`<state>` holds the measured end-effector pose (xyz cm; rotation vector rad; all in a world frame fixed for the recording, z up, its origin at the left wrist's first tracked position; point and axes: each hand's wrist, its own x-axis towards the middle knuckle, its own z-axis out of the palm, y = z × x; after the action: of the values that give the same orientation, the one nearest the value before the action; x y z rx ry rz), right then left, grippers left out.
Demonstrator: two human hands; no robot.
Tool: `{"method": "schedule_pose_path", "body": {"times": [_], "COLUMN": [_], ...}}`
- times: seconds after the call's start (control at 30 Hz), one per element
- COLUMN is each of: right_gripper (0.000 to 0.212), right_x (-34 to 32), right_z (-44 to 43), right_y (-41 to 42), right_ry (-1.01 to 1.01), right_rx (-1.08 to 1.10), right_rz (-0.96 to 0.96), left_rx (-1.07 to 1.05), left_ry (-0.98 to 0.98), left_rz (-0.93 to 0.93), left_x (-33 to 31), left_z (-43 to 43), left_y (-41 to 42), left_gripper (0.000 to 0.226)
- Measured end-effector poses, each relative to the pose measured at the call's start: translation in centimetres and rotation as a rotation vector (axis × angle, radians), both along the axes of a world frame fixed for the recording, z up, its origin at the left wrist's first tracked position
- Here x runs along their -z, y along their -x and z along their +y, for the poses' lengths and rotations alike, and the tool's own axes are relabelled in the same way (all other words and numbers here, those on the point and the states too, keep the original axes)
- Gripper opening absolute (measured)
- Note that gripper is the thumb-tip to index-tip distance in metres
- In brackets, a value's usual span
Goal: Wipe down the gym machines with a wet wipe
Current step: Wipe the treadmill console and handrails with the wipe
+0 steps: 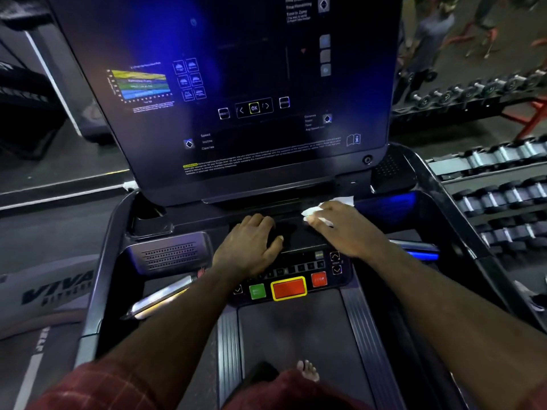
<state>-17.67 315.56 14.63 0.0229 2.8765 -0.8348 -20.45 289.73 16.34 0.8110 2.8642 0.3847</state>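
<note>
I stand on a treadmill and face its dark console (183, 232), with the large tilted display panel (236, 84) above it. My right hand (340, 229) presses a white wet wipe (313, 213) flat against the console ledge just below the display, and bits of the wipe stick out past the fingers. My left hand (251, 247) rests on the console to the left of it, fingers bent over the ledge above the button panel (290, 279), holding nothing.
The button panel carries a green key (257, 291), a large red key (288, 287) and a red stop key (319, 279). Dumbbell racks (500, 202) stand to the right. Another treadmill (59, 291) lies on the left. The belt (296, 335) runs below.
</note>
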Motion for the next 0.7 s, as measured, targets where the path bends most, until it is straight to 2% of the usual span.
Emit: {"method": "schedule_pose_path", "body": {"times": [0.07,0.13,0.2,0.5,0.7], "right_gripper": [0.063,0.067,0.075,0.098,0.1], "right_x": [0.0,0.2,0.5,-0.6,-1.3], "right_z": [0.2,-0.3,-1.4,-5.7,-8.1], "right_y": [-0.3,-1.2,-1.8,-9.6,-6.6], "right_ry": [0.065,0.062,0.007,-0.218,-0.404], "right_rx": [0.102,0.236,0.272,0.127,-0.027], "right_rz": [0.036,0.065,0.071,0.113,0.109], "left_rx": [0.01,0.012,0.007,-0.059,-0.27], "left_ry": [-0.003,-0.012,-0.025,-0.082,-0.242], "left_rz": [0.008,0.017,0.021,0.093,0.122], "left_x": [0.0,0.1,0.3,0.8,0.6], "left_z": [-0.1,-0.1,-0.1,-0.3,-1.1], "left_y": [0.0,0.0,0.0,0.3,0.1], "left_gripper": [0.041,0.042,0.042,0.033,0.023]}}
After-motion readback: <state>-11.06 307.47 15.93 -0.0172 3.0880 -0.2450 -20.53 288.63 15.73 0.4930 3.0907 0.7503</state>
